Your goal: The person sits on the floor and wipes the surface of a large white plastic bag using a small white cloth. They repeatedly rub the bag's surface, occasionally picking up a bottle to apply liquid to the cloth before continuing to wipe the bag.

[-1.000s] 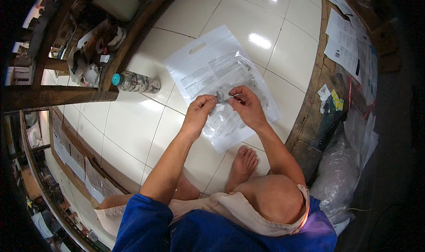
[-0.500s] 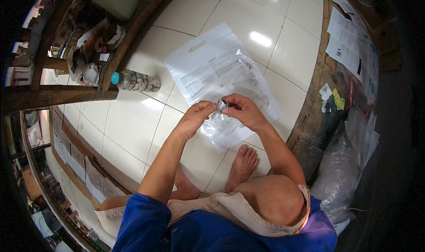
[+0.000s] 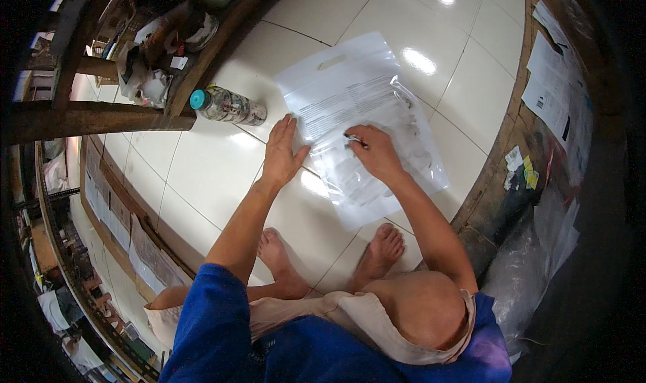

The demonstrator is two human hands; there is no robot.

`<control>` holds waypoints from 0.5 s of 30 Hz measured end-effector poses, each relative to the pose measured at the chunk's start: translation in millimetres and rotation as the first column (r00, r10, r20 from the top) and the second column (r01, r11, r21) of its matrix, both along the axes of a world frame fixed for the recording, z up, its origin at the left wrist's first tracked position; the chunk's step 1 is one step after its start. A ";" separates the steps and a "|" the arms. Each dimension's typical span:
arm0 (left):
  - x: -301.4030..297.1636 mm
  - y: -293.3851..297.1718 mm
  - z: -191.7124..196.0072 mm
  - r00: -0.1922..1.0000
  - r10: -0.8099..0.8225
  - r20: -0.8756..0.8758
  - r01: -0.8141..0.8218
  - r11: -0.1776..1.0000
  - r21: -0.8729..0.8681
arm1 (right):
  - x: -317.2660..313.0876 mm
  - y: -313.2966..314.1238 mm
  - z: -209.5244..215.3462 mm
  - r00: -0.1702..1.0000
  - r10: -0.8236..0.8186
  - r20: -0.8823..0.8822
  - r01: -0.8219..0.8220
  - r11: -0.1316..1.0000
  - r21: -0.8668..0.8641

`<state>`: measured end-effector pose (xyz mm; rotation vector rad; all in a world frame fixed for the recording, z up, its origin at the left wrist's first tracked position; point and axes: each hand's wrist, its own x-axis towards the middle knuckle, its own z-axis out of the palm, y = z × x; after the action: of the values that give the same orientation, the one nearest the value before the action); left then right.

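Head view, frame centre: left hand (image 3: 282, 153) spread flat at plastic bag (image 3: 350, 93) edge; right hand (image 3: 375, 153) pinches a small, possibly metal item (image 3: 352, 138) on it.

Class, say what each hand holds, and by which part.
Left hand lies flat on the clear plastic bag's edge. Right hand pinches a small thin object; kind and grip unclear.
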<state>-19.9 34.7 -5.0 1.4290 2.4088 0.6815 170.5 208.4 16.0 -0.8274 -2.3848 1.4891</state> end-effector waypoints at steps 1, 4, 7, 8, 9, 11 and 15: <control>-2.2 2.0 -1.9 0.996 -0.064 -0.058 0.064 0.998 -0.005 | -12.5 -3.6 -0.8 1.000 0.013 0.015 -0.014 0.999 0.043; -3.3 5.7 -5.4 0.988 -0.149 -0.028 0.142 0.975 -0.171 | -53.2 -22.9 -5.4 0.996 0.056 0.065 -0.069 0.976 0.208; -0.2 3.8 -9.6 0.992 -0.121 -0.022 0.112 0.967 -0.229 | -77.4 -42.5 -18.6 0.985 0.136 0.107 -0.166 0.915 0.367; -1.5 1.2 -12.9 0.992 -0.126 -0.023 0.118 0.967 -0.227 | -79.9 -49.5 -22.1 0.979 0.175 0.104 -0.202 0.907 0.371; -1.4 2.6 -10.9 0.992 -0.128 -0.016 0.121 0.963 -0.240 | -79.7 -52.7 -25.5 0.971 0.216 0.100 -0.238 0.894 0.379; -1.0 5.2 -6.5 0.991 -0.132 -0.001 0.127 0.956 -0.265 | -76.0 -53.0 -46.3 0.983 0.167 0.075 -0.183 0.908 0.378; -1.4 0.9 -8.2 0.991 -0.132 -0.036 0.118 0.958 -0.260 | -55.3 8.8 -93.3 0.997 -0.056 0.058 0.011 0.810 0.586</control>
<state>-21.3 35.6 -13.2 1.4891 2.3183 0.2906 115.1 217.2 -77.3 -0.7603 -2.6304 0.6247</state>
